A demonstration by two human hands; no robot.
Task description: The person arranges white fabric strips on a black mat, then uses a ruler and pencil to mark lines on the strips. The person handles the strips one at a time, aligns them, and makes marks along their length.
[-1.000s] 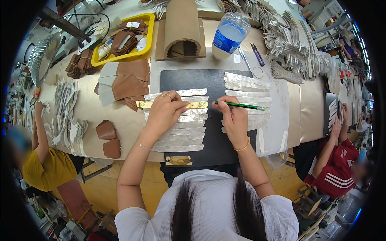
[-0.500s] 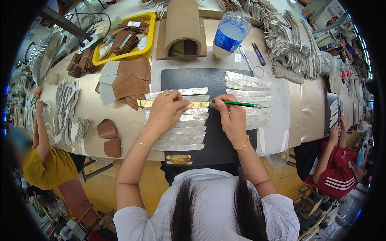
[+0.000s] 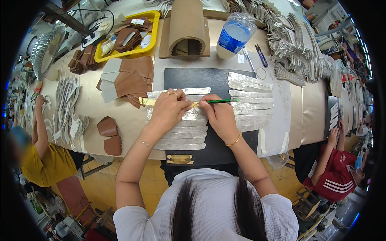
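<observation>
My left hand [image 3: 168,111] presses a narrow yellow template strip [image 3: 145,102] flat on top of a silver strip [image 3: 193,91]. My right hand [image 3: 218,115] holds a green pencil [image 3: 223,101], its tip against the template beside my left fingers. Both hands rest over a black cutting mat [image 3: 201,78]. Under my wrists lies a stack of silver strips [image 3: 181,138]; a second fan of silver strips [image 3: 251,100] spreads to the right.
Brown leather pieces [image 3: 128,78] lie to the left, a yellow tray [image 3: 150,42] of parts behind them. A cardboard arch [image 3: 185,24] and a water bottle [image 3: 235,34] stand at the back. Other people sit at the left [image 3: 44,160] and right [image 3: 333,172].
My right hand and the pencil have slid left along the template, close up to my left hand. The left hand stays pressed in place.
</observation>
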